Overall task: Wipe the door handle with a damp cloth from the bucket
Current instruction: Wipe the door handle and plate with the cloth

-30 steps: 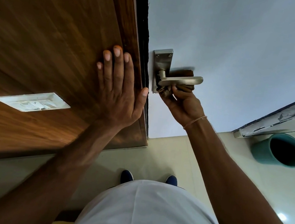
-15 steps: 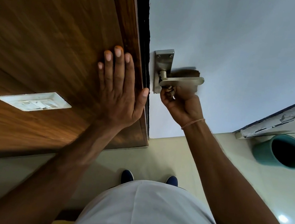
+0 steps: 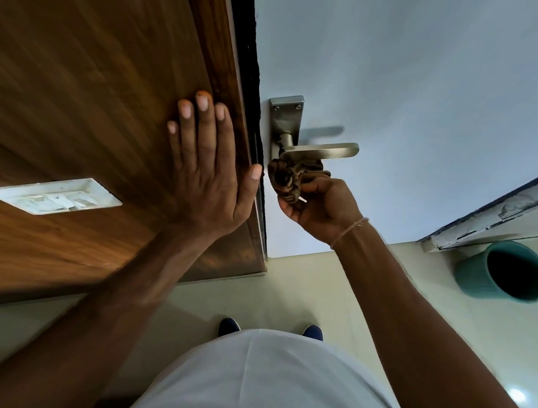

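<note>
A silver lever door handle (image 3: 320, 150) on its metal backplate sits on the pale grey door (image 3: 432, 88). My right hand (image 3: 324, 206) is closed around a bunched brown patterned cloth (image 3: 287, 177), held just under the lever near its base, the cloth touching the lever's underside. My left hand (image 3: 208, 167) lies flat with fingers spread against the wooden wall panel (image 3: 69, 89) beside the door frame. A teal bucket (image 3: 507, 270) stands on the floor at the right, its inside dark.
A white switch plate (image 3: 53, 194) is set in the wooden panel at the left. Pale floor tiles (image 3: 299, 294) lie below, with my two blue shoe tips showing. A second door frame edge (image 3: 510, 199) runs along the right.
My right hand has dropped from around the lever to just beneath it, and the bunched cloth now shows. My left hand has stayed flat on the panel.
</note>
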